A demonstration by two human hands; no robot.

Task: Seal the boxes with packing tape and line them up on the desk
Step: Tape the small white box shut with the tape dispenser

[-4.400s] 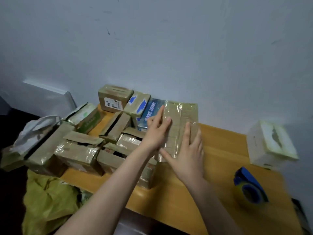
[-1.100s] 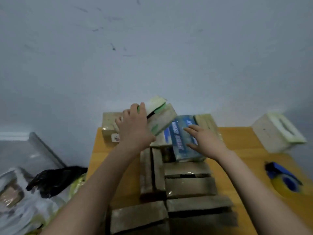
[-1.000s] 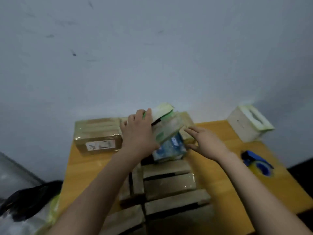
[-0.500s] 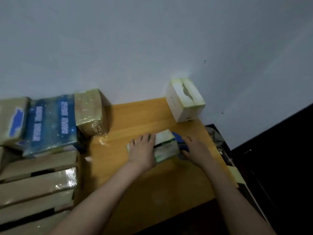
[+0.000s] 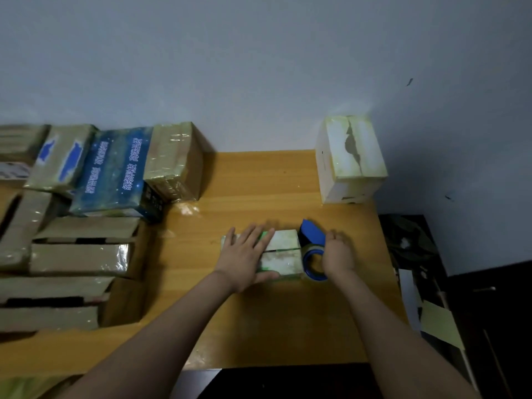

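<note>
The left hand (image 5: 246,256) lies flat with fingers straight and spread, palm down on the left half of a small green-and-white box (image 5: 285,241). Its thumb runs along the box's near edge. It holds nothing and only presses the box to the table (image 5: 259,180).

The right hand (image 5: 337,256) is just right of the box. Its fingers are curled down over the tape (image 5: 312,234), a blue dispenser with its roll, in what looks like a grip, though blur hides how firmly it closes.

The box sits near the middle of the table, long axis running left to right. A dark seam (image 5: 283,249) runs the same way along its top. The tape touches the box's right end, so the right hand is the nearer one to it — and the box lies to the left of that hand.

My guess is the strip will start at the right end and be drawn leftward along the seam. The left hand covers the seam's left part, so it would likely need to slide aside as the tape comes across.

Farther out, a row (image 5: 115,168) of taped boxes stands against the far wall on the left, a starry blue one among them. Nearer on the left, brown boxes (image 5: 80,256) lie packed together, dark gaps showing at some of their flaps. A white box (image 5: 349,159) with a torn top sits at the far right corner, well apart from the hands.
</note>
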